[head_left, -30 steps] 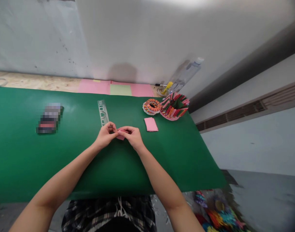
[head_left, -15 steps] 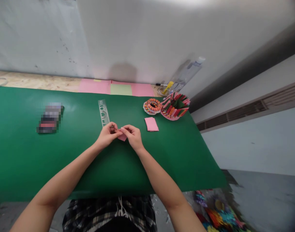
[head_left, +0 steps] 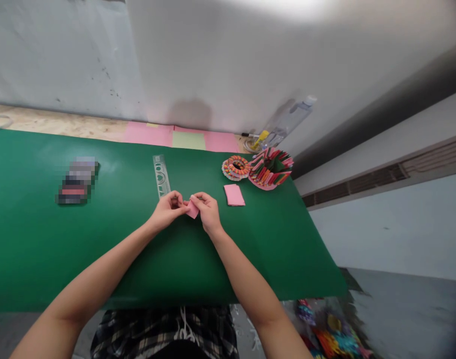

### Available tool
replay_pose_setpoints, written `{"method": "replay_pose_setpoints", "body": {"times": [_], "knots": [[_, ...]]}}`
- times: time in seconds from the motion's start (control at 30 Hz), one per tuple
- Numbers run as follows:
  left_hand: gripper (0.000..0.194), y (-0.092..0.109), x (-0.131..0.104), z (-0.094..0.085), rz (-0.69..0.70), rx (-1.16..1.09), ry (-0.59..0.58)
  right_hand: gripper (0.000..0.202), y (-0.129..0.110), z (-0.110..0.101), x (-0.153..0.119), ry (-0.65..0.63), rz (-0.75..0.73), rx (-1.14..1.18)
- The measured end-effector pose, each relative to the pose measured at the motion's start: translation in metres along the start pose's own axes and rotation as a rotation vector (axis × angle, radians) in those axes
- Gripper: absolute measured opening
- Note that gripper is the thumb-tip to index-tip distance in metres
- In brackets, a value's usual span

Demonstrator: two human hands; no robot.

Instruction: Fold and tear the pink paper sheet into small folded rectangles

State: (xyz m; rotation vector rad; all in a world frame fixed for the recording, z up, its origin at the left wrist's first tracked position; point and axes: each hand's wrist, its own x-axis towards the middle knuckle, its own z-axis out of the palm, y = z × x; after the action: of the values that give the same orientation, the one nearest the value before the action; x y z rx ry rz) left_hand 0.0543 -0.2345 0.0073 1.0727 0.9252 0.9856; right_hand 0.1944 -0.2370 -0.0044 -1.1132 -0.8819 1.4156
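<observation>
A small piece of pink paper [head_left: 192,210] is pinched between my two hands, held just above the green tabletop. My left hand [head_left: 169,208] grips its left side between thumb and fingers. The fingers of my right hand [head_left: 207,212] are closed on its upper right edge. Just beyond my left hand lies a clear plastic ruler [head_left: 161,174] with cut-out shapes. To the right of my right hand rests a stack of pink paper [head_left: 234,195].
Folded-paper rings [head_left: 235,167] and a round bundle of folded paper strips [head_left: 271,168] stand at the back right. Behind them leans a clear bottle [head_left: 293,117]. A blurred phone-like object [head_left: 77,180] lies left on the green table [head_left: 115,224]. Pink sheets [head_left: 147,132] line the wall.
More of the pink paper's face shows between my hands, and my right fingers have shifted slightly along it. The whole view has moved a little.
</observation>
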Motion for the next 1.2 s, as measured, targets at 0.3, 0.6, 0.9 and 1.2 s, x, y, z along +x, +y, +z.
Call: {"method": "replay_pose_setpoints", "body": {"times": [0.3,0.6,0.9,1.2], "knots": [[0.038,0.0,0.0,-0.002,-0.002,-0.012,-0.041,0.031,-0.005,0.002,-0.003,0.012,0.165,0.092],[0.03,0.0,-0.008,0.008,0.004,-0.055,-0.104,0.037,-0.022,-0.016,0.007,0.003,0.183,0.134],[0.02,0.004,-0.003,0.001,0.052,0.249,0.011,0.021,-0.011,-0.003,0.001,-0.092,0.028,-0.105],[0.019,0.0,-0.003,0.0,0.114,0.326,0.025,0.014,-0.008,0.0,-0.001,-0.076,-0.099,-0.186]]}}
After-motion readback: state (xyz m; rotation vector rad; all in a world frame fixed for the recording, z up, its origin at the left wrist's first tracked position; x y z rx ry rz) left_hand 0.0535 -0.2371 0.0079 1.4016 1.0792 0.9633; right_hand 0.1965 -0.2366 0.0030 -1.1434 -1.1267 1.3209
